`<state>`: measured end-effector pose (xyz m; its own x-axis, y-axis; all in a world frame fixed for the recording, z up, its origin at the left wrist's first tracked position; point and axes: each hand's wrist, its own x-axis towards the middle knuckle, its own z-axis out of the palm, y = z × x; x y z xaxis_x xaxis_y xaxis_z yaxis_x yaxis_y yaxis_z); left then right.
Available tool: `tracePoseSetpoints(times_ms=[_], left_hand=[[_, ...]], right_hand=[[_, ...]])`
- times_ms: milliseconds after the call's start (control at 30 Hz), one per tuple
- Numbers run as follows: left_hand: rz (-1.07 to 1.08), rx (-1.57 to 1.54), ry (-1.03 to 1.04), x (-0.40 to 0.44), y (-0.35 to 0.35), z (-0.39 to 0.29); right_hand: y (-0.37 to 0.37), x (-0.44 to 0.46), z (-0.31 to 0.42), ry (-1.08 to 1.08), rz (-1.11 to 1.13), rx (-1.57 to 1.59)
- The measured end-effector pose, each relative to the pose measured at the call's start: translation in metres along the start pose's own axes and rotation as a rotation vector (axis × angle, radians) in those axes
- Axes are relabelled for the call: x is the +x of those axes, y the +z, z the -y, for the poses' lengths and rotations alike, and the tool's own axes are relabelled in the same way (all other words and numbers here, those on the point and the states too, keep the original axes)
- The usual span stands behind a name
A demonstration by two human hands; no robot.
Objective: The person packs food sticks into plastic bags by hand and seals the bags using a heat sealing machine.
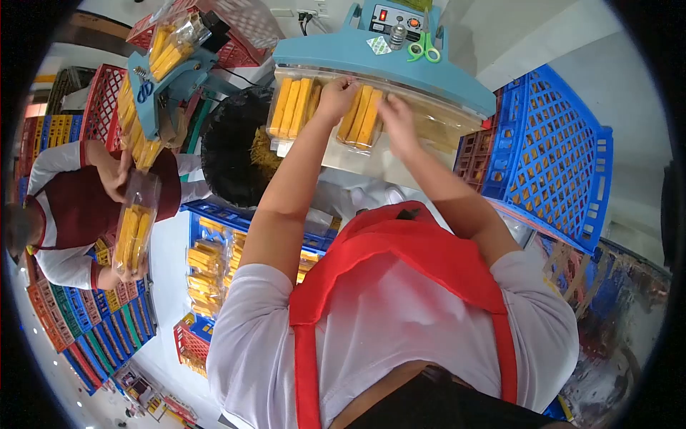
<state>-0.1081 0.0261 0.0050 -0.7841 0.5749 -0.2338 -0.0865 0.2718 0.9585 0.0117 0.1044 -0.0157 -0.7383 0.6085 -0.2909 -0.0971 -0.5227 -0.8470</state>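
A clear plastic bag of yellow sticks (361, 123) lies against the front of a light-blue sealing machine (321, 51). My left hand (337, 100) is closed at its upper left corner, fingers pinched on the plastic. At the bag's right edge is my right hand (399, 123), slightly blurred, with its fingers curled onto the film. Another filled bag (287, 107) rests just left of my left hand, partly behind it. Clear film covers the machine's front ledge to the right.
Green-handled scissors (424, 50) and a metal spring (398, 36) sit on the machine. A blue crate (554, 150) stands at right. A black-lined bin (232, 154) and a crate of packed bags (207, 275) are at left. A co-worker (107, 193) holds a filled bag beside another sealer.
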Motion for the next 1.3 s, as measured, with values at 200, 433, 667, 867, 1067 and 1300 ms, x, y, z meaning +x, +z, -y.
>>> tracePoseSetpoints(times_ms=[200, 433, 667, 867, 1067, 1300], left_hand=[[-0.171, 0.237, 0.086, 0.001, -0.002, 0.004], [-0.405, 0.821, 0.598, -0.083, -0.035, -0.010], [-0.359, 0.942, 0.449, -0.110, -0.061, 0.000], [-0.280, 0.986, 0.405, -0.105, -0.065, 0.013], [-0.303, 0.991, 0.406, -0.110, -0.064, 0.012], [-0.843, 0.574, 0.275, -0.180, -0.143, 0.074]], right_hand=[[0.019, -0.017, -0.024, -0.139, 0.073, -0.155], [0.031, -0.004, -0.036, -0.269, 0.052, -0.309], [0.058, 0.003, -0.046, -0.256, 0.054, -0.233], [0.069, 0.003, -0.045, -0.304, 0.027, -0.347], [0.062, 0.007, -0.046, -0.268, 0.063, -0.380], [0.061, -0.001, -0.025, -0.182, 0.102, -0.501]])
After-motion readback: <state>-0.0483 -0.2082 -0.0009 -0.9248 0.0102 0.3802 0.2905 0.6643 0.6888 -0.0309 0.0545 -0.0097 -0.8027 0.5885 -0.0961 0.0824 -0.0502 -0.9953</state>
